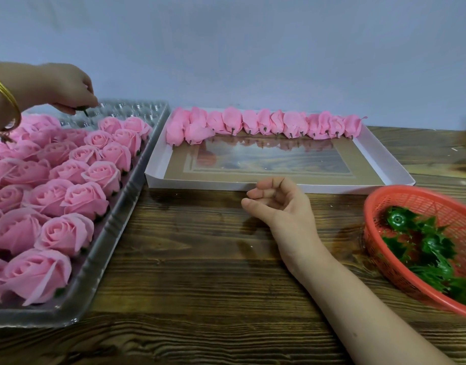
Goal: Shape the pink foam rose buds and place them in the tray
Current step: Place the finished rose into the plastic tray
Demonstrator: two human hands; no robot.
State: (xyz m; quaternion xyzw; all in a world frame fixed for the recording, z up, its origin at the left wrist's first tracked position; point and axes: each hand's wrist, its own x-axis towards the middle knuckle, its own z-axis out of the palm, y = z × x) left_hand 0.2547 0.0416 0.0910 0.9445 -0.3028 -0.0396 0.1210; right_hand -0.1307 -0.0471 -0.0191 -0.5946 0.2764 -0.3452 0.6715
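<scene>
Our right hand (pixel 275 204) is idling on the table (pixel 200 259), loosely curled and holding nothing, just short of the white tray's (pixel 200 185) near edge.

We're hovering our left hand (pixel 68 88) over the plastic tray's (pixel 108 248) far end, fingers pinching a green stem bit (pixel 83 109). Open pink roses (pixel 94 177) are sitting right below it, and shaped buds (pixel 263 123) are lying along the white tray's far edge, stems toward us.

We log the dark brown wooden table (pixel 200 259): coarse, strong grain, low sheen. Clear plastic blister tray (pixel 115 233): glossy, ribbed rim. Open pink foam roses (pixel 84 198): matt, soft petals; folded pink buds (pixel 266 122) the same. White paperboard tray (pixel 384 156): smooth, matt walls; clear-film window (pixel 266 156) glossy, reflective. Red plastic mesh basket (pixel 411 198): slight sheen. Green plastic calyxes (pixel 424 246): shiny. Thin gold bangles (pixel 7 96): polished metal. Small dark green stem piece (pixel 85 111) pinched by left hand (pixel 68 88): material unclear.
</scene>
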